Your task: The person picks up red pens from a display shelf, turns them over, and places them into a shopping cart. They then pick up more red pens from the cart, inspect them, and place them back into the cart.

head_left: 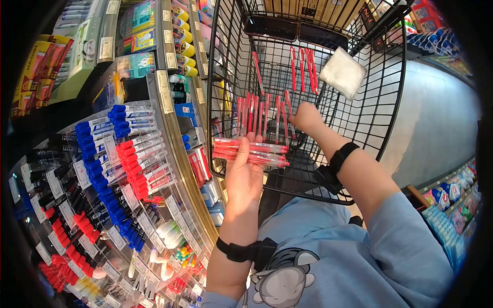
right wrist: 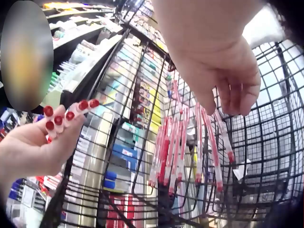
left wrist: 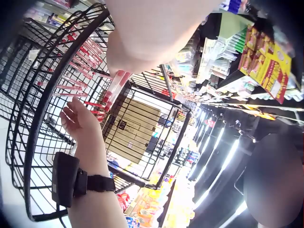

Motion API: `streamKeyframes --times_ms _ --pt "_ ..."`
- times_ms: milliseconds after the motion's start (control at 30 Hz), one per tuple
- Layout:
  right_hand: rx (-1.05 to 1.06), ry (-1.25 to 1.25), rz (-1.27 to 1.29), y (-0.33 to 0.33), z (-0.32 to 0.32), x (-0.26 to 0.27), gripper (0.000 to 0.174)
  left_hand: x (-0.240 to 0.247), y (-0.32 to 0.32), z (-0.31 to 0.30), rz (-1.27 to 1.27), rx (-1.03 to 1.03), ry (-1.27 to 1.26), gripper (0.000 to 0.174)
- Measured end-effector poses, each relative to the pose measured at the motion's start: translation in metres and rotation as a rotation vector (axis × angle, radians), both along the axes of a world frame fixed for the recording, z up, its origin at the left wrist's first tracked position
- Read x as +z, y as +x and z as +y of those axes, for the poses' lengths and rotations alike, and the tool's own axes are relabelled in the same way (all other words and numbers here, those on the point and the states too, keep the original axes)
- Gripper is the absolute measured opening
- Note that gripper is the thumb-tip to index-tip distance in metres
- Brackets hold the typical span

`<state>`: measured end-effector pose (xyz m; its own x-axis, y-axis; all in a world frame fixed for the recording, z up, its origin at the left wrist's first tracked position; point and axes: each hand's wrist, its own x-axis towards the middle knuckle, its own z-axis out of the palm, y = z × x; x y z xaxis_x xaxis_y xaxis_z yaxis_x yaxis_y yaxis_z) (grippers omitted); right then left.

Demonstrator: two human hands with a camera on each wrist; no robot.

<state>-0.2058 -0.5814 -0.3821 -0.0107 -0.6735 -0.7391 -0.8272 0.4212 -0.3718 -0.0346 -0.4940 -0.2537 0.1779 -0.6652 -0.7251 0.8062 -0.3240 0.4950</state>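
A bundle of red pens [head_left: 251, 150] lies across my left hand [head_left: 245, 177], the thumb pressed over it; in the right wrist view the pens' red ends [right wrist: 70, 115] point toward the camera. My right hand [head_left: 308, 119] reaches down into a black wire shopping cart [head_left: 382, 138]. Its thumb and fingertips meet at one clear-barrelled red pen [right wrist: 225, 137], part of which the hand hides. Beside it, more red pens [head_left: 250, 113] stand in a row along the mesh. Farther in are several separate red pens [head_left: 302, 69].
A white wrapped packet [head_left: 343, 73] lies in the cart's right side. On the left, shelf racks hold blue markers [head_left: 102, 169] and red markers [head_left: 138, 167]. Grey floor [head_left: 431, 113] and another shelf of packaged goods [head_left: 452, 205] lie to the right.
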Motion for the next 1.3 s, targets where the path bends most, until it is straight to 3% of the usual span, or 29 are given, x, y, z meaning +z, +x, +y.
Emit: streamKeyframes --times_ms 133,300,367,467,800,900,967,1000,1133,1300 --pt "-0.024 -0.002 0.023 0.004 0.001 -0.013 0.035 -0.003 -0.004 -0.002 -0.009 -0.002 0.038 0.021" --pt "-0.032 -0.088 -0.064 -0.005 -0.008 0.042 0.025 -0.002 -0.006 -0.004 -0.017 -0.075 0.083 0.023" --pt "0.005 -0.211 -0.503 -0.004 -0.004 0.088 0.018 0.000 -0.007 -0.006 -0.024 -0.087 0.067 0.026" --pt "0.157 -0.218 -0.748 0.001 0.002 0.136 0.011 0.005 -0.009 -0.011 0.040 -0.098 0.033 0.034" --pt "0.283 -0.248 -0.800 0.009 0.000 0.145 0.015 0.008 -0.006 -0.012 0.031 -0.118 -0.004 0.030" --pt "0.165 -0.146 -0.757 0.001 -0.016 0.134 0.012 0.005 -0.003 -0.011 0.018 -0.096 -0.027 0.025" --pt "0.077 -0.325 -0.531 -0.012 -0.029 0.099 0.014 0.007 -0.001 -0.011 0.015 -0.001 -0.039 0.022" --pt "0.028 -0.223 -0.352 -0.016 -0.036 0.086 0.020 0.005 0.002 -0.011 0.016 0.016 -0.055 0.022" --pt "0.069 -0.183 -0.206 -0.015 -0.025 0.027 0.025 0.006 0.003 -0.011 0.072 0.138 -0.061 0.017" --pt "0.024 -0.052 -0.059 0.008 -0.008 0.009 0.030 0.003 0.006 -0.009 0.120 0.158 -0.113 0.020"
